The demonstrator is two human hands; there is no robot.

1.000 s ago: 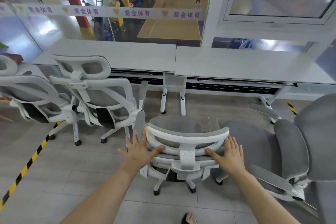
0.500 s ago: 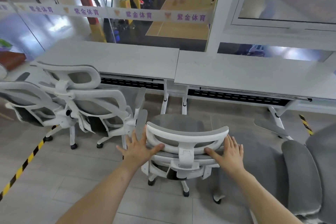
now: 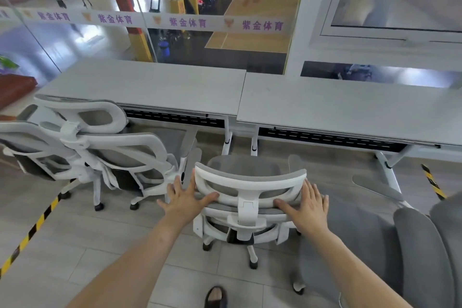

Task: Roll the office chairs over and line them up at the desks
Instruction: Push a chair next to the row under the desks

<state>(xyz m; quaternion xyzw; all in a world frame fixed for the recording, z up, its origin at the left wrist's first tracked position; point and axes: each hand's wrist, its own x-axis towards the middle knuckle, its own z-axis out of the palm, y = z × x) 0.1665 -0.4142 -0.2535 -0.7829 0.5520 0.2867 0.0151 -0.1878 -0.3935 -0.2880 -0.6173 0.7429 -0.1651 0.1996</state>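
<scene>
A white-framed office chair with grey mesh (image 3: 250,182) stands in front of me, its back toward me, facing the seam between two grey desks (image 3: 150,87). My left hand (image 3: 186,196) lies on the left end of its headrest, thumb hooked under the frame. My right hand (image 3: 306,204) presses the right end in the same way. Two more white chairs (image 3: 120,147) stand side by side at the left desk. A grey upholstered chair (image 3: 405,240) sits close at my right.
The right desk (image 3: 350,107) has white legs and a black cable tray beneath. Yellow-black floor tape (image 3: 32,227) runs along the left, another strip (image 3: 432,182) at the right. A glass wall stands behind the desks. My sandalled foot (image 3: 216,296) shows at the bottom.
The chair under my hands has rolled forward toward the desks, and I have stepped closer with it. Both hands keep the same hold on the headrest.
</scene>
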